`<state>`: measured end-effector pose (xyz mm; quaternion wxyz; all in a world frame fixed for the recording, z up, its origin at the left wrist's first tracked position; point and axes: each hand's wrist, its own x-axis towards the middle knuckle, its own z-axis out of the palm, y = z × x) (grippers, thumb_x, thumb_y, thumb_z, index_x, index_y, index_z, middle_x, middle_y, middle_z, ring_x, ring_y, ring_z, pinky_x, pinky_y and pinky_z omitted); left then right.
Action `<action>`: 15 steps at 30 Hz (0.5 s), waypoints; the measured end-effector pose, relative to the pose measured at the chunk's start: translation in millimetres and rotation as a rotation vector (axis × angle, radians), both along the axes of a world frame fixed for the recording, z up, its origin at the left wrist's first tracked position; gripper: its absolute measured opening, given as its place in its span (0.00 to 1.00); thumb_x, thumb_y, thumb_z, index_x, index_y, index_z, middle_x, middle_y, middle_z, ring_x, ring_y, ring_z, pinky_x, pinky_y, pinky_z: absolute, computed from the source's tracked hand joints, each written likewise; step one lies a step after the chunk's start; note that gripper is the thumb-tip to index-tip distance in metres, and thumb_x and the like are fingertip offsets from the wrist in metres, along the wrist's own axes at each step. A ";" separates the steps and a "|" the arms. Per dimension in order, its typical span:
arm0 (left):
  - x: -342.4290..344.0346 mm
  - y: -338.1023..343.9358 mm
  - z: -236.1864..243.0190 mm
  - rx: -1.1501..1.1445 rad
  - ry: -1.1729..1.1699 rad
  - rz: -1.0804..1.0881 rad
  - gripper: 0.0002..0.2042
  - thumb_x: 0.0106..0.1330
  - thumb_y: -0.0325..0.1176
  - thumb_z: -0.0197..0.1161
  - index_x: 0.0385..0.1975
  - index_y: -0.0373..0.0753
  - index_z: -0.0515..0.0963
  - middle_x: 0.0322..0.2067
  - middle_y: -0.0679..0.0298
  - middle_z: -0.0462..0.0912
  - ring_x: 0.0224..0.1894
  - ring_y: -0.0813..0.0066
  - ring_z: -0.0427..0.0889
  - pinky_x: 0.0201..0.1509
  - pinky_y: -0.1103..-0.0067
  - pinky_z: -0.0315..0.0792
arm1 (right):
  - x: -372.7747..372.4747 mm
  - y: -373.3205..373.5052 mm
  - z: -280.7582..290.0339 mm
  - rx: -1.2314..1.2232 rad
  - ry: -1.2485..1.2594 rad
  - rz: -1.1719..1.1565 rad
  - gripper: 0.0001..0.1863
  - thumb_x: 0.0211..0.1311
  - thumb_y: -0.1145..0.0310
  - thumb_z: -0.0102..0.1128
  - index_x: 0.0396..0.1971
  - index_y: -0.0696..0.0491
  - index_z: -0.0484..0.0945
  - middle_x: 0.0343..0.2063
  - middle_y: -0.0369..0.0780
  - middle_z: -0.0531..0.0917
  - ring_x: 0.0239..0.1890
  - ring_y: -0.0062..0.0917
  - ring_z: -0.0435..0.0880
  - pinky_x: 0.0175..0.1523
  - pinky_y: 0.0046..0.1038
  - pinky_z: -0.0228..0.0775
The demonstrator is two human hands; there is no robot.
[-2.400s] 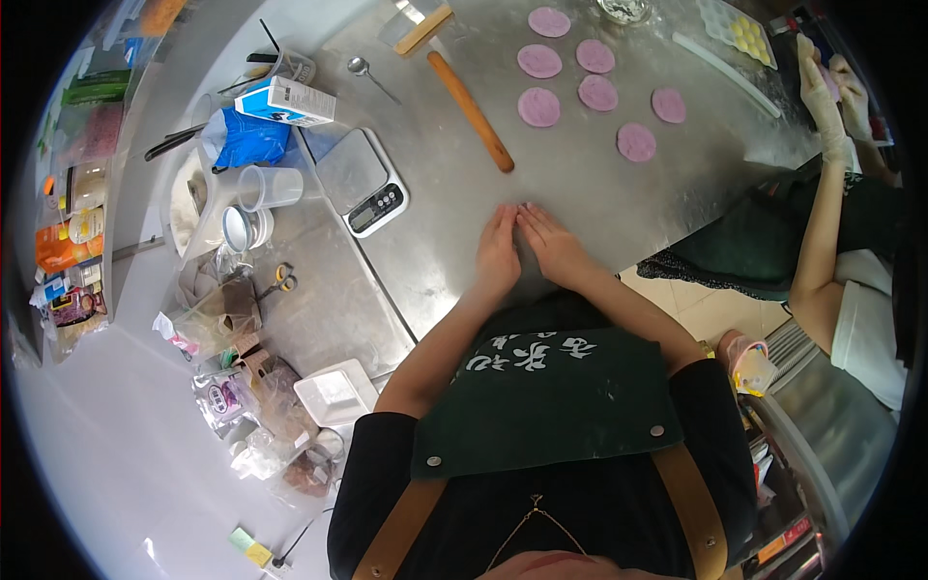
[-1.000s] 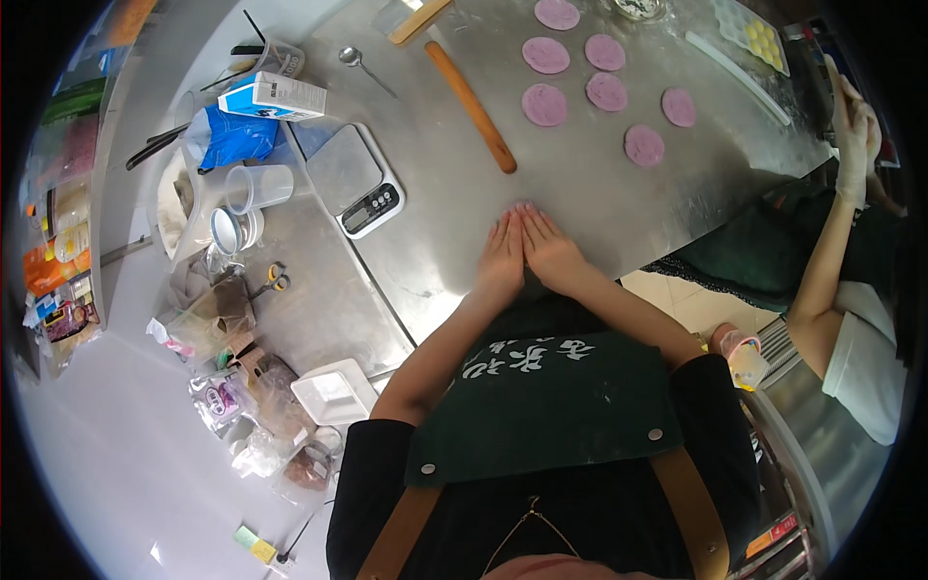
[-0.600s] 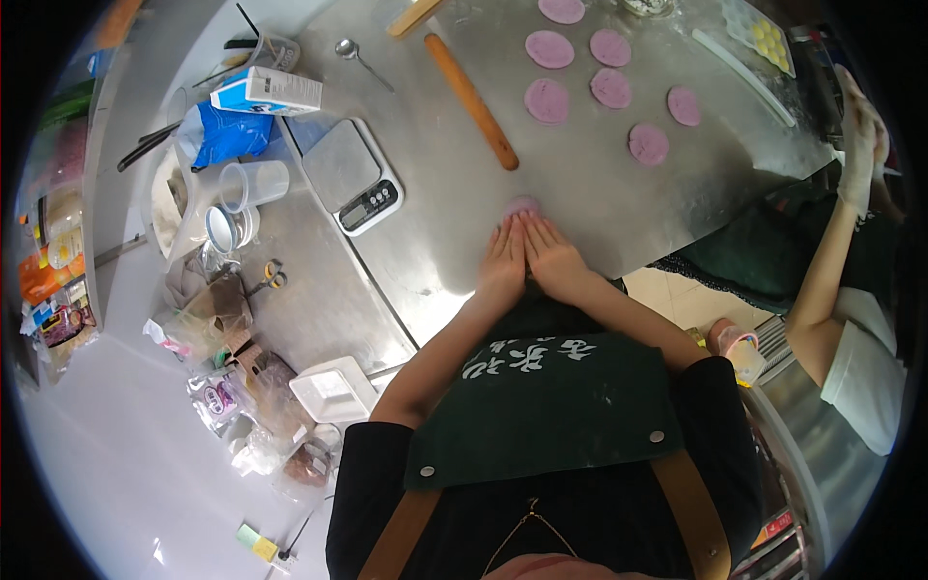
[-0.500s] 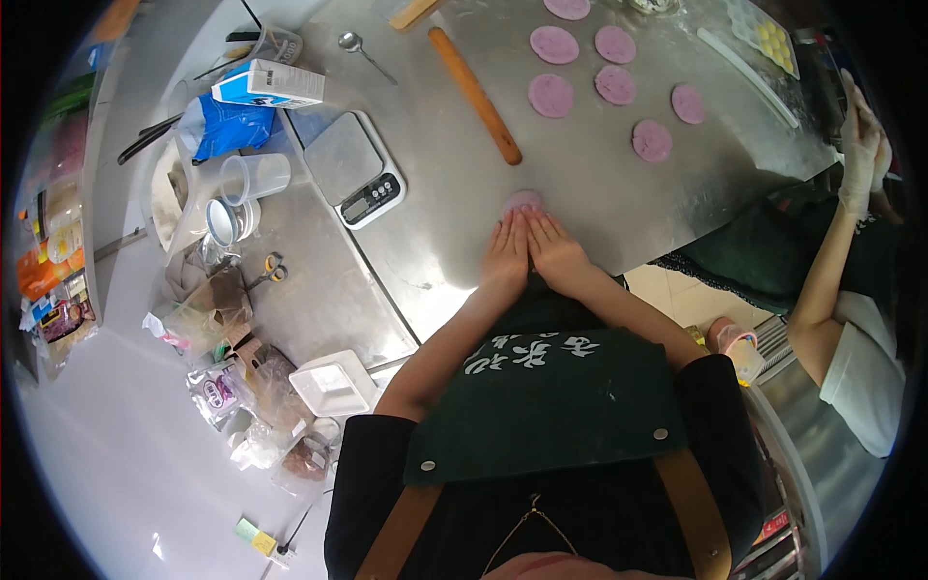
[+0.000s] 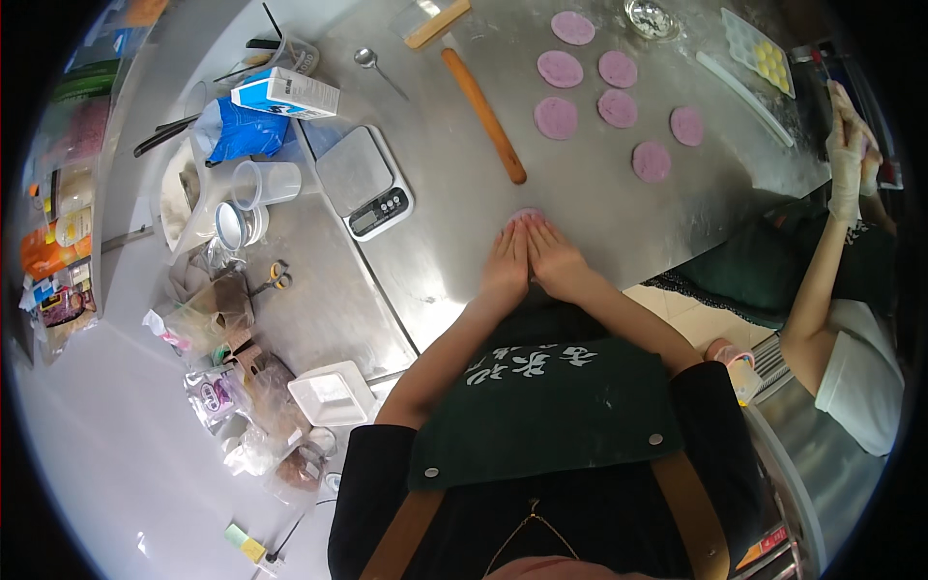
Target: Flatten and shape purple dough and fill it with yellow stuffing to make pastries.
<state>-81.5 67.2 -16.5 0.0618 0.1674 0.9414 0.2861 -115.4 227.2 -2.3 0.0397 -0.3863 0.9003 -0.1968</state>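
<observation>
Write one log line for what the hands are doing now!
left hand: fingers on pink dough piece | right hand: fingers on same piece | ahead: wooden rolling pin, seven pink dough rounds | surface: metal table

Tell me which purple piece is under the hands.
The purple piece nearest the apron, partly covered by the left hand and right hand; the other seven rounds lie uncovered farther up the table.

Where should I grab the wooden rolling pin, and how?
Probably around the middle of the rolling pin, from above: it lies flat, slim and straight, slanting toward you, its long sides apart from the scale and the pink discs.
</observation>
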 end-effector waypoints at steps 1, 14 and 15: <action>-0.9 -0.1 2.1 -0.010 -0.035 -0.012 0.35 0.56 0.25 0.56 0.64 0.19 0.52 0.63 0.34 0.60 0.67 0.42 0.61 0.70 0.58 0.56 | 0.1 0.1 1.4 0.019 -0.060 -0.001 0.38 0.43 0.66 0.61 0.57 0.71 0.67 0.60 0.56 0.69 0.65 0.44 0.67 0.70 0.38 0.54; -5.4 -5.4 14.0 -0.024 -0.151 0.039 0.32 0.58 0.24 0.54 0.64 0.20 0.55 0.62 0.38 0.64 0.66 0.47 0.65 0.68 0.60 0.60 | -5.0 -4.9 4.5 0.073 -0.220 0.031 0.40 0.48 0.64 0.64 0.59 0.72 0.62 0.62 0.59 0.66 0.66 0.46 0.64 0.71 0.39 0.54; -6.7 -5.6 7.9 -0.006 -0.055 0.055 0.33 0.57 0.24 0.55 0.64 0.21 0.54 0.62 0.39 0.64 0.66 0.47 0.64 0.69 0.60 0.59 | -5.0 -7.1 -3.6 0.015 -0.157 -0.024 0.40 0.49 0.64 0.65 0.60 0.71 0.62 0.62 0.58 0.66 0.67 0.46 0.63 0.71 0.39 0.54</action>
